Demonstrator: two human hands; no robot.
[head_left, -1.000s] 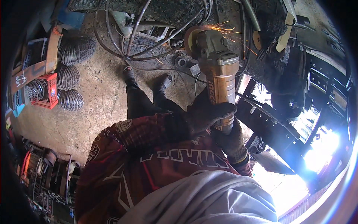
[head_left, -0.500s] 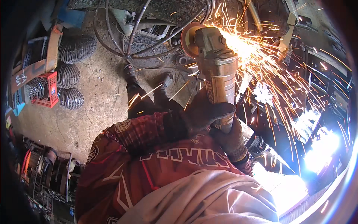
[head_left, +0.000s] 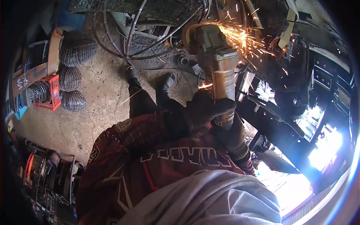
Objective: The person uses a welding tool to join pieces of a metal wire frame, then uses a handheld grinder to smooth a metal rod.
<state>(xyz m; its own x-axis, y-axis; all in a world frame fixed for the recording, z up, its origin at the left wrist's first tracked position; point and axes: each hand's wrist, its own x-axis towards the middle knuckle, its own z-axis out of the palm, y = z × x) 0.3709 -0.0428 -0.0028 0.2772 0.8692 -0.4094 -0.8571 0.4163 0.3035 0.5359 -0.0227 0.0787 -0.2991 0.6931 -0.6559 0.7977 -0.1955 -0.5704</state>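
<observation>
A worn angle grinder (head_left: 224, 80) stands lengthwise in front of me, its head away from me and its disc (head_left: 190, 37) on the left side of the head. My left hand (head_left: 208, 108), in a dark glove, is closed around the body from the left. Farther back, my right hand (head_left: 233, 139), also gloved, wraps around the rear end; its fingers are partly hidden. Orange sparks (head_left: 245, 39) fly off to the right of the head. Curved metal rods (head_left: 129, 37) meet at a joint left of the disc. Where the disc touches metal is hidden.
Round wire cages (head_left: 71, 77) stand on the concrete floor (head_left: 108, 97) at the left, beside a red crate (head_left: 54, 92). A ring-shaped metal piece (head_left: 183, 60) lies below the rods. Dark steel parts (head_left: 279, 112) crowd the right, near glaring light. Tools and hardware (head_left: 52, 176) fill the lower left.
The spark spray has shrunk from a wide fan on the right to a small burst near the grinder's head. The scene is darker. Grinder and hands have barely shifted.
</observation>
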